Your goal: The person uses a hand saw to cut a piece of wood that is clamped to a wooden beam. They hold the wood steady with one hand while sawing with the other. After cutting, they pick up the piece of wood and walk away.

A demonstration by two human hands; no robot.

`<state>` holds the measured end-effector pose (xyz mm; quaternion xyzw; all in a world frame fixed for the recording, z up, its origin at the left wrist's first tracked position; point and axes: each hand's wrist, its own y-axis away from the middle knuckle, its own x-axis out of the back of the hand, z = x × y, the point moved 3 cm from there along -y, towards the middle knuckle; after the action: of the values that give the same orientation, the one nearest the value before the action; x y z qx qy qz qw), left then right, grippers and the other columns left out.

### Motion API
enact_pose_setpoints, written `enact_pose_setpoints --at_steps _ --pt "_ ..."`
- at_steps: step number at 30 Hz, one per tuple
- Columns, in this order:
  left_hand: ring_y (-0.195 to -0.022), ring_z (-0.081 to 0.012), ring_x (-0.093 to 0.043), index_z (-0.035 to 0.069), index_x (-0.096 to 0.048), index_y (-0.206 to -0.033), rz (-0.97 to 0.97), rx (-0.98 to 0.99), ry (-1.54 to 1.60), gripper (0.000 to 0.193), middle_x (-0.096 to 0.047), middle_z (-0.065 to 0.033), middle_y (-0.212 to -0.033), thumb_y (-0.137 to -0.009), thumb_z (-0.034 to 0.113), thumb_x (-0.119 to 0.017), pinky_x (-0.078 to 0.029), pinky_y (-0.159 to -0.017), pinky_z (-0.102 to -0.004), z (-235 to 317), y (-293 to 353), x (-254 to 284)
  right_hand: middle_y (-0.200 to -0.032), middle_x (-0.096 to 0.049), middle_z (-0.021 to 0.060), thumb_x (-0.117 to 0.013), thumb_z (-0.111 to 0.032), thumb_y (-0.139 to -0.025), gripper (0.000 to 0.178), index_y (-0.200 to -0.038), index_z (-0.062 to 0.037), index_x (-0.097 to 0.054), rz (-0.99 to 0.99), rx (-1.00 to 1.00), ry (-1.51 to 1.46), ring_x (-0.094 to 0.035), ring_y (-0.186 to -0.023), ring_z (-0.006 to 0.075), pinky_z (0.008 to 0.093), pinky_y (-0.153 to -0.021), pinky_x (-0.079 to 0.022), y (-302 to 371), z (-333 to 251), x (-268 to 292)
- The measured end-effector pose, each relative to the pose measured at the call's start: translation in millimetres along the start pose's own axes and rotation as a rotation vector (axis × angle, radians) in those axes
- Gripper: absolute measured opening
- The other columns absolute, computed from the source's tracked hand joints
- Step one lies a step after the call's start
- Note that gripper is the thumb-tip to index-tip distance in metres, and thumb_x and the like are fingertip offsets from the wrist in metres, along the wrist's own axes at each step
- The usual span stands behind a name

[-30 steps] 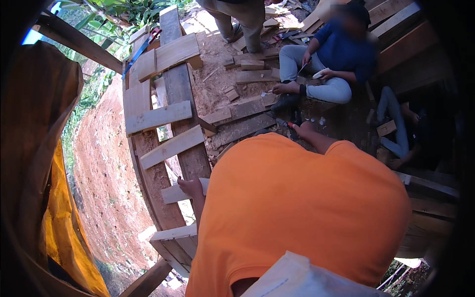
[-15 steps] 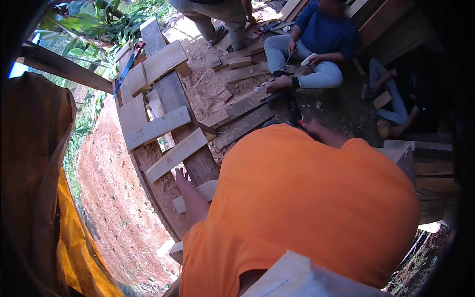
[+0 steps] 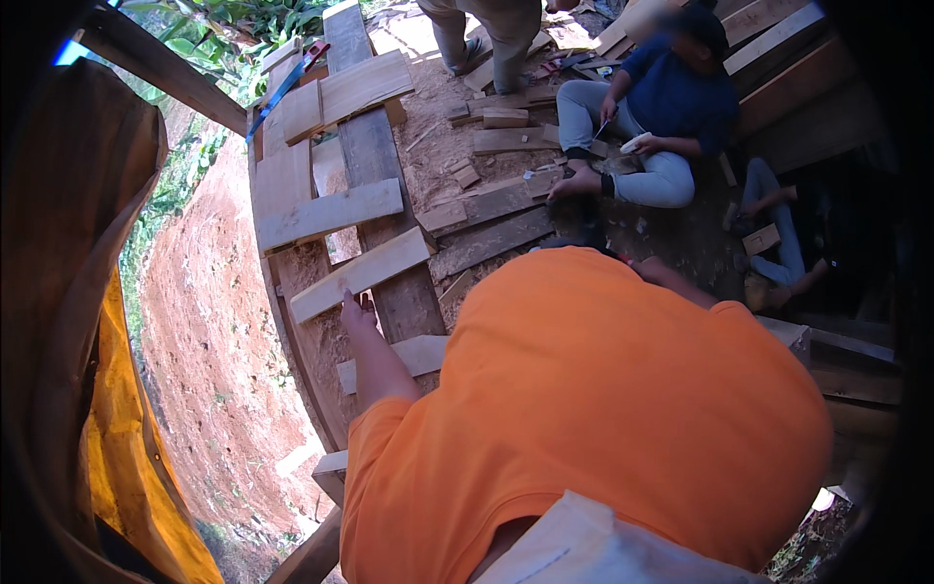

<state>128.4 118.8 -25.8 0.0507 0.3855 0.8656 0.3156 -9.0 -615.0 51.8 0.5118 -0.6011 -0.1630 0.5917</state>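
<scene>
My left hand reaches out past my orange shirt. Its fingers are apart and nothing is in them. One finger lies at the near edge of a pale short board, set slantwise across two long planks. Nearer to me, another short board lies beside my left forearm. My right forearm extends beyond the shirt on the other side; the shirt hides most of the right hand, and a small red bit shows beside it.
Further along the planks lie more boards and a blue-and-red handsaw. A seated person in a blue top holds a thin tool and a pale piece. Another person stands behind; a third sits at right. Timber offcuts and shavings cover the ground.
My left hand has moved from beside the slanted board to its edge, a finger now on it. The view has shifted, and my right hand is more hidden behind the shirt.
</scene>
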Motion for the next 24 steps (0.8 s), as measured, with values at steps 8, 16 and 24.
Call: enact_pose_setpoints --at_steps 8,16,24 --pt "-0.108 -0.0344 -0.063 0.008 -0.047 -0.135 0.007 -0.200 0.316 0.043 -0.057 -0.0145 -0.125 -0.101 0.026 -0.064 -0.062 -0.088 -0.0520 15 38 -53 -0.078 -0.068 0.0080 -0.061 -0.043 -0.101 0.042 -0.091 -0.0034 -0.071 -0.044 0.149 -0.062 -0.062 -0.066 0.0190 0.0371 -0.061 -0.047 10 -27 10" --pt "-0.106 -0.0349 -0.064 0.008 -0.047 -0.135 -0.207 -0.232 0.485 0.038 -0.057 -0.0160 -0.125 -0.103 0.024 -0.060 -0.063 -0.086 -0.0511 82 38 -143 -0.098 -0.069 0.0123 -0.057 -0.042 -0.101 0.046 -0.112 0.0016 -0.067 -0.071 0.170 0.152 -0.066 -0.089 0.0232 0.0390 -0.078 -0.050 -16 -22 8" --pt "-0.107 -0.0365 -0.065 0.003 -0.047 -0.133 -0.247 -0.362 0.300 0.039 -0.057 -0.0178 -0.127 -0.102 0.021 -0.061 -0.063 -0.083 -0.0539 132 10 -209 -0.110 -0.065 0.0153 -0.055 -0.038 -0.101 0.045 -0.122 0.0021 -0.060 -0.078 0.214 0.147 -0.063 -0.098 0.0243 0.0382 -0.086 -0.048 0 -42 7"
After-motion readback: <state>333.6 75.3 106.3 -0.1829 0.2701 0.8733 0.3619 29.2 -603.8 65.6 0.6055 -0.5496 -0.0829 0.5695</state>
